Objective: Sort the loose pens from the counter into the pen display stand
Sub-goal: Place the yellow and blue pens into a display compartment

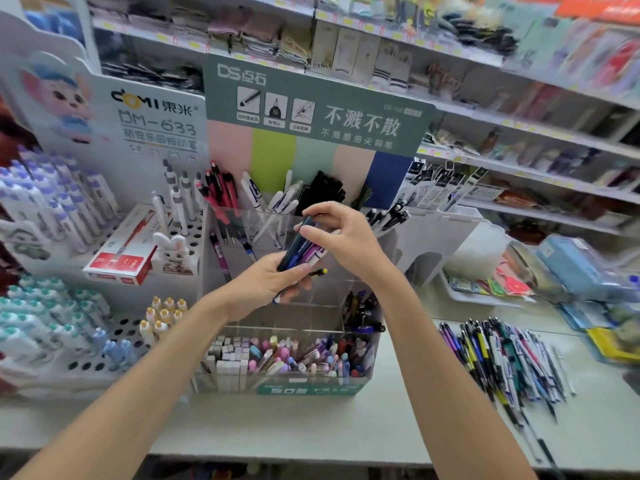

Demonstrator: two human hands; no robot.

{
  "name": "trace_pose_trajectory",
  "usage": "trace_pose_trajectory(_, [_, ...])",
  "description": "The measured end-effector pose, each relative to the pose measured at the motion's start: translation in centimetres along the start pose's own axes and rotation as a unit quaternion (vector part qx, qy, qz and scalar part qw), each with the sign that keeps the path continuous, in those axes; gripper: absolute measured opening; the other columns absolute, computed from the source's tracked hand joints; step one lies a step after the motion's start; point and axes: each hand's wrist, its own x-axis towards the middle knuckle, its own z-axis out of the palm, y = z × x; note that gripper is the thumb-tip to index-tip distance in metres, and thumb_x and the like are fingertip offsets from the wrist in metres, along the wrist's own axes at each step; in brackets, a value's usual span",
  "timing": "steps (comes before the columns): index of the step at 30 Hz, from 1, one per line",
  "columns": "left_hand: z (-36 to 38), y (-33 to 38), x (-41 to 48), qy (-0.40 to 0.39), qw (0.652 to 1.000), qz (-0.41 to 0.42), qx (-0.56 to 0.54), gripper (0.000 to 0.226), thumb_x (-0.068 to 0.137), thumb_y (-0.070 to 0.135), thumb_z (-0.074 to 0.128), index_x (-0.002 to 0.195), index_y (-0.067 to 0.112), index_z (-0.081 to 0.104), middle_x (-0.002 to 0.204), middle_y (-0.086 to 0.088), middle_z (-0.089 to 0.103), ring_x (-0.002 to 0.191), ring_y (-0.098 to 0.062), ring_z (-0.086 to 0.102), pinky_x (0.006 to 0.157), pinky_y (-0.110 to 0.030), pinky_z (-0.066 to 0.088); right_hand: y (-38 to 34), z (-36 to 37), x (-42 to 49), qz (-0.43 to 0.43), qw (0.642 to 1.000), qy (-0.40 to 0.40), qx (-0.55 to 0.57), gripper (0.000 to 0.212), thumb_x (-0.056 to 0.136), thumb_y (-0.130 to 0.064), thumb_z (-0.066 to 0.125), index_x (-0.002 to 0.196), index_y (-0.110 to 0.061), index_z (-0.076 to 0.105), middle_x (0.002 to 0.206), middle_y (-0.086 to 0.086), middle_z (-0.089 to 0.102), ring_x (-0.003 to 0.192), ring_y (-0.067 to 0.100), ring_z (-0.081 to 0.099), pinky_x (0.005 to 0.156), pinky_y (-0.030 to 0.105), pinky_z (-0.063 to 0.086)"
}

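Left grip [266, 285] hugs the pen bundle [317, 255] so right grip [346, 240] can pinch one navy pen [294, 245], display stand [277, 330] just below.

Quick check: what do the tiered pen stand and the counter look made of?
Pen stand: probably clear acrylic, glossy; the pens inside show through its walls. Counter: smooth, pale, matte sheet, perhaps laminate; the look leaves it open.

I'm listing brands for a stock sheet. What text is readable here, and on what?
"東米", "DM-633": white cardboard display board.
"DS点石", "不溅不散": green header card above the pen display stand.
"DANCE": pale shelved package.
Too blurred: print on the dark blue pen, shelf tags.
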Motion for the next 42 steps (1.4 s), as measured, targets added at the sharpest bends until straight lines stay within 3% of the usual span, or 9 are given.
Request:
trace_pose_trajectory(6, [-0.1,-0.4,2.0,0.048,0.998,-0.011,-0.043,0.022,0.104,0.016,0.045,0.115,0.005,0.061,0.075,0.005,0.064,0.054,-0.009,0.042,0.052,-0.019,0.036,-1.3,-4.7,1.0,-0.024,0.938,0.307,0.158,0.016,0.09,-0.007,0.067,0.103,-0.015,0.061,0.1,0.015,0.067,0.099,0.034,0.068,0.086,0.043,0.058])
trace_pose_trajectory(12, [-1.2,-0.6,2.7,0.069,0.995,-0.006,-0.075,0.029,0.105,0.022,0.043,0.122,0.008,0.061,0.085,-0.004,0.062,0.057,-0.011,0.041,0.054,-0.023,0.035,-0.8,-9.4,2.2,-0.088,0.879,0.465,0.056,0.018,0.092,-0.011,0.063,0.109,-0.018,0.059,0.093,0.002,0.066,0.086,0.015,0.066,0.081,0.033,0.057])
trace_pose_trajectory(17, [-1.6,-0.6,2.6,0.06,0.99,-0.012,-0.126,0.031,0.104,0.024,0.042,0.126,0.01,0.059,0.083,-0.003,0.062,0.059,-0.013,0.038,0.055,-0.025,0.033,2.0,-7.6,3.1,-0.086,0.917,0.384,-0.063,0.018,0.09,-0.01,0.066,0.108,-0.008,0.062,0.092,-0.003,0.064,0.079,0.003,0.061,0.077,0.021,0.052])
trace_pose_trajectory(20, [-1.3,-0.5,2.4,0.049,0.99,-0.002,-0.134,0.033,0.104,0.023,0.04,0.13,0.009,0.056,0.083,-0.003,0.059,0.06,-0.012,0.037,0.053,-0.023,0.033,3.7,-5.9,3.1,-0.054,0.944,0.283,-0.161,0.017,0.09,-0.013,0.067,0.106,-0.008,0.071,0.104,0.003,0.066,0.097,0.011,0.06,0.094,0.029,0.048])
trace_pose_trajectory(22, [-1.3,-0.4,2.1,0.039,0.99,0.007,-0.133,0.034,0.103,0.023,0.041,0.131,0.009,0.056,0.084,-0.005,0.058,0.061,-0.012,0.038,0.053,-0.023,0.033,3.9,-5.2,2.7,-0.078,0.923,0.311,-0.213,0.022,0.091,-0.015,0.065,0.111,-0.009,0.072,0.116,0.008,0.065,0.112,0.015,0.054,0.102,0.033,0.041])
trace_pose_trajectory(24, [-1.4,-0.4,1.9,0.039,0.99,0.012,-0.134,0.034,0.103,0.022,0.041,0.13,0.009,0.056,0.085,-0.005,0.057,0.061,-0.012,0.038,0.053,-0.023,0.034,2.8,-4.4,2.0,-0.141,0.903,0.351,-0.204,0.023,0.091,-0.014,0.062,0.11,-0.008,0.072,0.11,0.005,0.068,0.106,0.009,0.053,0.098,0.033,0.044])
trace_pose_trajectory(33, [-1.1,-0.8,-0.5,0.042,0.998,0.01,-0.038,0.038,0.097,0.032,0.048,0.101,-0.006,0.053,0.075,-0.014,0.042,0.056,-0.013,0.037,0.057,-0.025,0.03,-0.1,1.8,1.0,-0.11,0.978,0.118,-0.136,0.043,0.087,-0.027,0.072,0.127,-0.018,0.062,0.094,-0.019,0.068,0.103,-0.004,0.051,0.103,0.044,0.04])
trace_pose_trajectory(36, [-2.2,-1.6,-2.1,0.073,0.997,-0.011,-0.038,0.021,0.102,0.02,0.045,0.092,0.009,0.059,0.066,0.0,0.052,0.052,-0.01,0.039,0.053,-0.021,0.032,-0.9,4.0,0.9,-0.1,0.99,0.053,-0.089,0.059,0.087,-0.025,0.072,0.139,-0.029,0.045,0.094,-0.016,0.066,0.082,-0.004,0.057,0.095,0.047,0.048])
trace_pose_trajectory(42, [-5.3,-3.0,-5.2,0.266,0.962,-0.042,-0.053,0.017,0.101,0.013,0.049,0.105,0.011,0.065,0.083,-0.008,0.065,0.06,-0.009,0.052,0.056,-0.019,0.042,-1.2,5.4,1.3,-0.154,0.948,0.278,0.027,0.052,0.092,-0.011,0.064,0.14,-0.019,0.043,0.103,0.009,0.067,0.096,0.02,0.065,0.09,0.039,0.054])
